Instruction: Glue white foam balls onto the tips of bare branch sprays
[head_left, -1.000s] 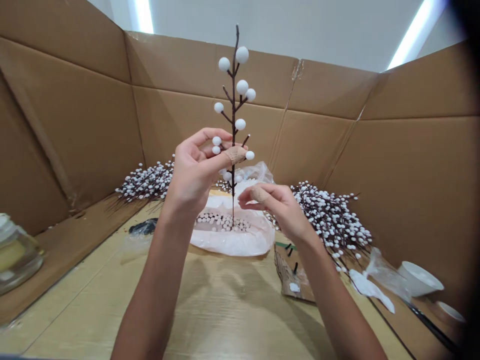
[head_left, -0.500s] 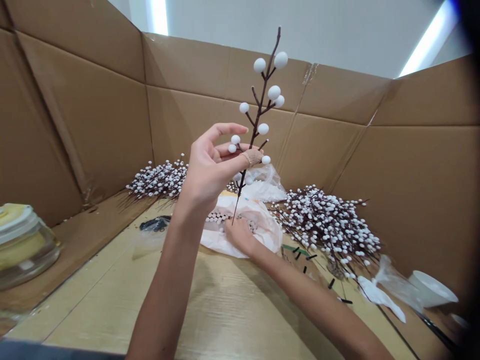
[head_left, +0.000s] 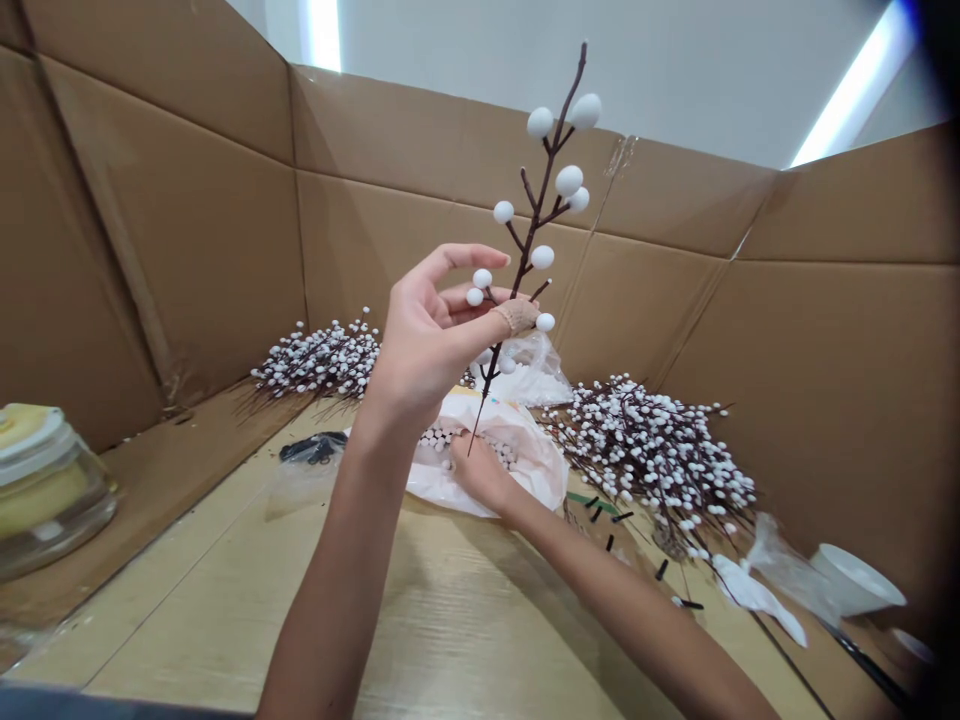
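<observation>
Raised above the table, my left hand (head_left: 450, 320) pinches a dark brown branch (head_left: 531, 235) between its taped thumb and fingers. The branch stands nearly upright, leaning right at the top, with several white berries and a few bare twig ends. Its thin lower stem points down in front of my right hand (head_left: 480, 470). That hand reaches into an open white plastic bag (head_left: 544, 470) among loose white berries (head_left: 437, 438). Its fingertips are hidden in the bag, so what they hold cannot be made out.
Piles of berry branches lie at the back left (head_left: 319, 358) and on the right (head_left: 664, 450). A clear bag (head_left: 536, 375) sits behind. A glass jar (head_left: 52, 490) stands far left, a white bowl (head_left: 859, 580) far right. Cardboard walls (head_left: 450, 150) surround the table.
My left hand and the branch have shifted slightly to the right in view. My right hand stays in the bag, almost unmoved.
</observation>
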